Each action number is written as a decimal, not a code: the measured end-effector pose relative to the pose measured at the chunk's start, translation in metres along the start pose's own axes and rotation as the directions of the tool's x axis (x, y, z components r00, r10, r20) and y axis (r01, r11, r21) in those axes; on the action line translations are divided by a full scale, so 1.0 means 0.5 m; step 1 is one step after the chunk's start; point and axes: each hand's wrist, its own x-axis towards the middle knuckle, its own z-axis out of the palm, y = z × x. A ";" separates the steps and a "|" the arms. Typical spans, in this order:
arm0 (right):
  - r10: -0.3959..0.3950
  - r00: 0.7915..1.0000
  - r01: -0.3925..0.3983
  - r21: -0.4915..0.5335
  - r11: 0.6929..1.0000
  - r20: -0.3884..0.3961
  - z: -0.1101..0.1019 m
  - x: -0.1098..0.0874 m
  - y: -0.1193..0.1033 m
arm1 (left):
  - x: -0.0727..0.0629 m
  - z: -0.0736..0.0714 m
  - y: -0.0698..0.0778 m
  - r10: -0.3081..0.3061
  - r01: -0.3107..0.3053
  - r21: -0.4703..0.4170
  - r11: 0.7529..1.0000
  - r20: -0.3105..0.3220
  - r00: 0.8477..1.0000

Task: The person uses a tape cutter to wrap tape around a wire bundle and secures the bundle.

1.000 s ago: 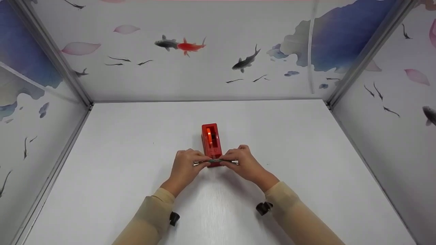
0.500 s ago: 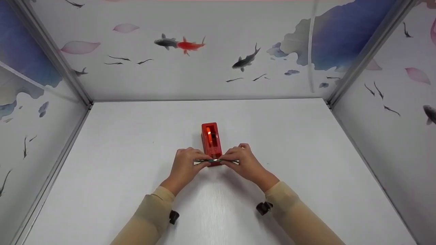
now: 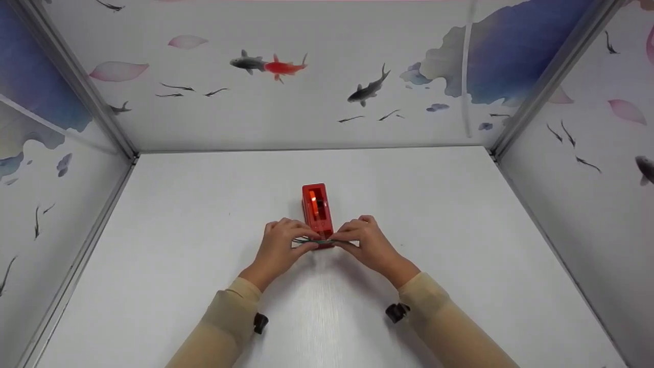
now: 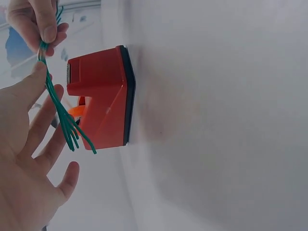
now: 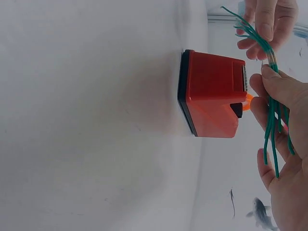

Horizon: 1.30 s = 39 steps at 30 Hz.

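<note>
Between both hands, just above the near end of a red tape dispenser (image 3: 319, 226), stretches a bundle of thin green wires (image 4: 58, 105). My left hand (image 3: 278, 249) pinches one side of it between thumb and fingers; my right hand (image 3: 372, 248) pinches the other side, close by. A shiny clear band, which looks like tape (image 5: 272, 57), wraps the middle of the bundle between the fingertips. Loose wire ends fan out past both hands. The dispenser stands upright on the table, its serrated cutting edge (image 5: 244, 77) facing the hands, with an orange roll part (image 3: 313, 200) inside.
The white tabletop (image 3: 204, 204) is enclosed by a back wall (image 3: 317, 117) and side walls printed with fish and petals. Metal frame strips run along the corners. A black wrist camera (image 3: 261, 323) sits on the left sleeve, another black camera (image 3: 397, 312) on the right.
Both hands stay almost in place over the dispenser's near end. The left fingers shift slightly, and the wires on that side spread a little more. The dispenser stays put.
</note>
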 end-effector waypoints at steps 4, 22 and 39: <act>-0.036 0.999 0.035 -0.020 0.999 -0.030 -0.001 -0.001 0.000 | 0.005 -0.005 -0.002 -0.016 0.014 0.025 1.000 0.053 0.998; 0.045 0.998 -0.043 -0.045 0.998 0.053 0.003 0.009 -0.001 | -0.002 -0.010 -0.007 0.087 -0.088 0.104 0.991 0.009 0.996; 0.062 0.963 -0.072 0.029 0.997 0.262 -0.023 0.035 0.000 | -0.004 -0.007 -0.005 0.159 -0.145 0.169 0.975 -0.078 0.984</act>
